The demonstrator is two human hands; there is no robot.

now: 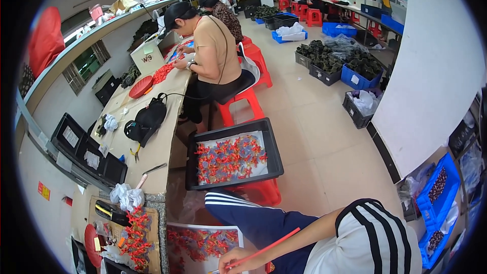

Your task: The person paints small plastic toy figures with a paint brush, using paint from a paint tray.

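Note:
My right hand (238,260) is at the bottom edge, closed round a thin red stick (274,243). The stick slants up to the right along my forearm. A metallic end shows beyond my fingers, too close to the picture's edge to make out its kind. Beneath and beside the hand lies a white-lined tray (239,233) of small red and grey-purple figure-like pieces (200,243). More red pieces (138,236) stand in rows on a board at the bench end. My left hand is out of view.
A black tray (276,160) of similar pieces rests on a red stool (264,193) beyond my knee. Pliers (135,152) and a black strapped bag (147,121) lie on the bench (162,160). A co-worker (215,50) sits farther along. A white pillar (436,61) stands right.

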